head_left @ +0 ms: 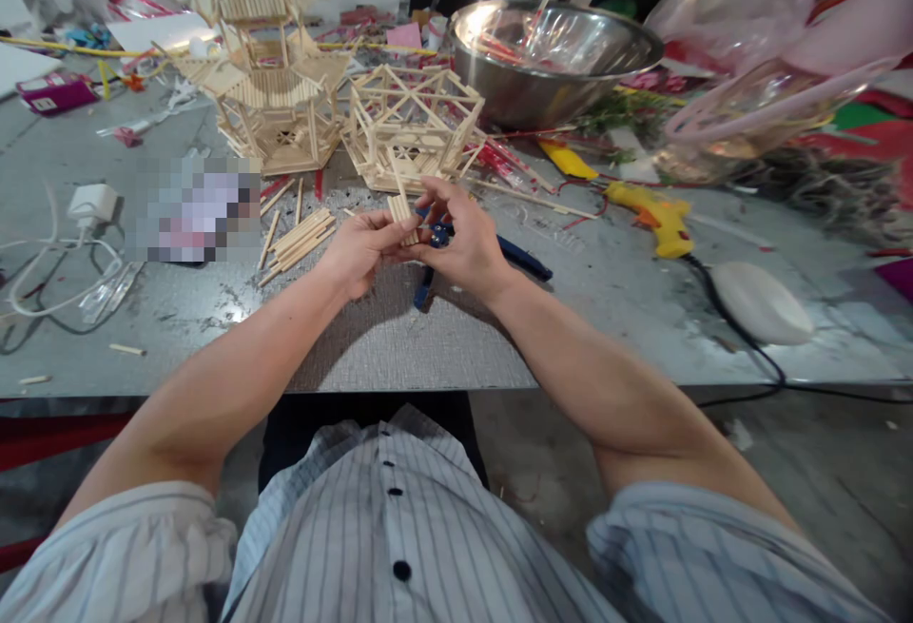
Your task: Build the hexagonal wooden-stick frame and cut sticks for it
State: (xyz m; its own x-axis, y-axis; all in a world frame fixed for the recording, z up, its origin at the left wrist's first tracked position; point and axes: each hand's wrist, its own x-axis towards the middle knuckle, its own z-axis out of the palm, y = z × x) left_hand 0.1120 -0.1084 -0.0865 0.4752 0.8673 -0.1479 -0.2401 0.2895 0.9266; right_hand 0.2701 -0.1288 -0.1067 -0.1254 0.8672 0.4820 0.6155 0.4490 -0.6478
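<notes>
Both my hands meet over the grey table, around a small bundle of pale wooden sticks (400, 209). My left hand (367, 247) pinches the bundle between thumb and fingers. Curled at its other side, my right hand (460, 228) has its fingertips on the sticks; one longer stick rises above the rest. Blue-handled pliers (524, 259) lie beneath my right hand, partly hidden by it. A pile of loose sticks (298, 244) rests left of my hands. Just beyond stands an open stick frame (417, 124), with a roofed stick pavilion model (278, 81) beside it.
A steel bowl (556, 62) stands at the back right. A yellow glue gun (660, 219) lies on the right, its black cable trailing past a white oval object (762, 302). At left are a white charger (92, 204) with cable and a blurred-out phone-like object (203, 214).
</notes>
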